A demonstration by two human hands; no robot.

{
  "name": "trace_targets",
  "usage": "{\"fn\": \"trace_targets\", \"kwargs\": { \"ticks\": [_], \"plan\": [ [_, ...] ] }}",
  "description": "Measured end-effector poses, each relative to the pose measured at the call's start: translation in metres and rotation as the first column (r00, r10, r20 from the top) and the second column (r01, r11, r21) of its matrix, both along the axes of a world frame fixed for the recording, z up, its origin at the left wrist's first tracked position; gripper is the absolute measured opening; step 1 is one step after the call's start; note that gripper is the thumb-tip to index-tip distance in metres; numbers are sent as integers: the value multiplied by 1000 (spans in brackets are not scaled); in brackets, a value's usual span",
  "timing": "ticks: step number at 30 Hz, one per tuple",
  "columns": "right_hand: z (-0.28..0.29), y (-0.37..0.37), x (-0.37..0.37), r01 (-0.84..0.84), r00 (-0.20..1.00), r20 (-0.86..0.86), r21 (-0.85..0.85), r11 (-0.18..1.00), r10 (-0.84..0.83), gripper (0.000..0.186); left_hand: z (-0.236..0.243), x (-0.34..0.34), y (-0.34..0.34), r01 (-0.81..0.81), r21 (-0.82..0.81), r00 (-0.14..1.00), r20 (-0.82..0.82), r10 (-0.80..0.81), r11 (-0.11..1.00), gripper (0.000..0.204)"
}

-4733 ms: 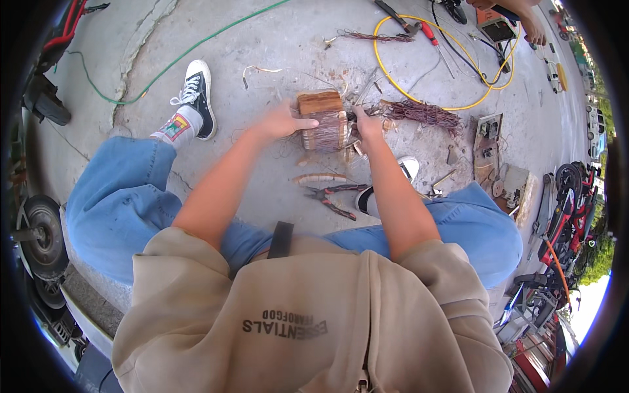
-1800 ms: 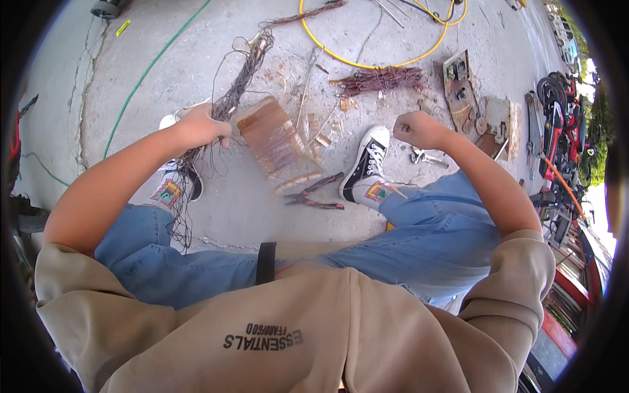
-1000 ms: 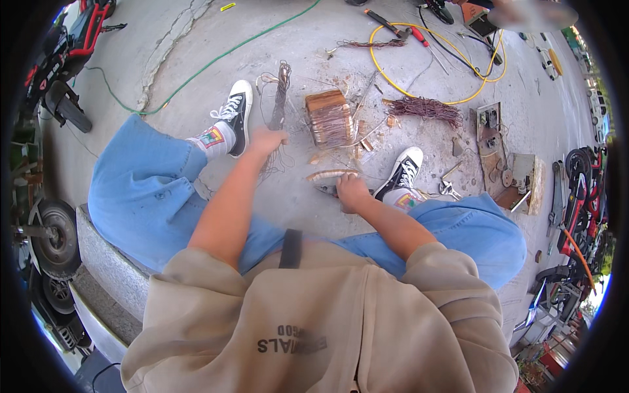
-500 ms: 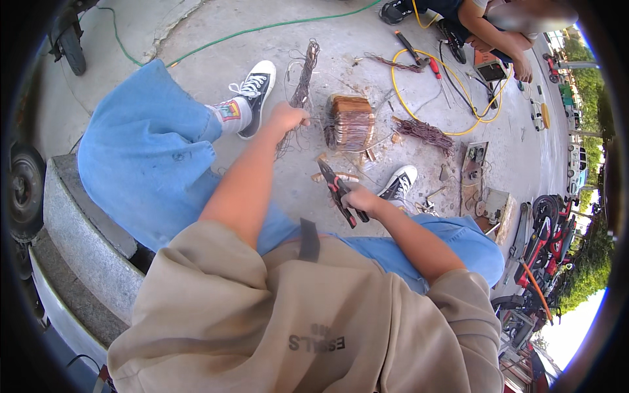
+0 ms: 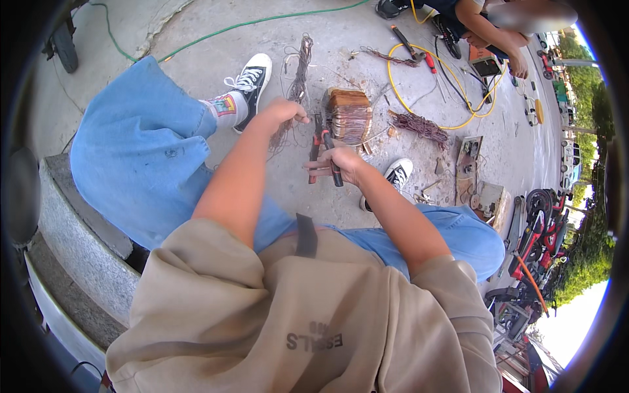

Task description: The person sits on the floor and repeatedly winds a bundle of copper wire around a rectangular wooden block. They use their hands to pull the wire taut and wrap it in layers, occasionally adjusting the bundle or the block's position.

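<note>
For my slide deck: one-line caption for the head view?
Seated person's right hand grips red-handled pliers; left hand pinches thin wires beside a copper coil.

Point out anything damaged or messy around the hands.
The copper coil block on the concrete looks torn apart, with frayed wire hanging loose. Stripped wire bundles and scraps lie scattered about it. The right hand grips red-handled pliers; the left hand pinches wire strands.

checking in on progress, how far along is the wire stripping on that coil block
Done: loose copper strands lie pulled out on the concrete. In hand: the right hand grips red-handled pliers; the left hand pinches a wire. Left: the coil block looks thickly wound.
</note>
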State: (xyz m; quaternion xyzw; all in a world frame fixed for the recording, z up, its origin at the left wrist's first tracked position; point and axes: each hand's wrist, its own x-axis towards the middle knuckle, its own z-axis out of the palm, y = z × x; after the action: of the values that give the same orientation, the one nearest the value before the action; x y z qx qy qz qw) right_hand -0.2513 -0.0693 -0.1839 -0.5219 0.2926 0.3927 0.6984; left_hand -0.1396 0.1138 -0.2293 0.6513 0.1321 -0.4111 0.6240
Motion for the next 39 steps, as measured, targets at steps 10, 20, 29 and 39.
{"fn": "trace_targets", "kwargs": {
  "ticks": [10,20,29,39],
  "plan": [
    [-8,-8,20,-171,980,74,-185,968,187,26,-2,0,-4,97,-8,995,0,-97,995,12],
    [-3,12,9,-199,930,244,-298,934,276,34,4,11,20,-80,130,992,104,66,988,15],
    [-73,-2,-66,-616,600,-19,-649,446,800,29,122,45,-31,-27,798,748,415,-517,602,45],
    [-82,-12,-66,-657,457,50,-654,375,888,34,118,120,-154,75,941,383,277,-881,329,46]
  ]
}}
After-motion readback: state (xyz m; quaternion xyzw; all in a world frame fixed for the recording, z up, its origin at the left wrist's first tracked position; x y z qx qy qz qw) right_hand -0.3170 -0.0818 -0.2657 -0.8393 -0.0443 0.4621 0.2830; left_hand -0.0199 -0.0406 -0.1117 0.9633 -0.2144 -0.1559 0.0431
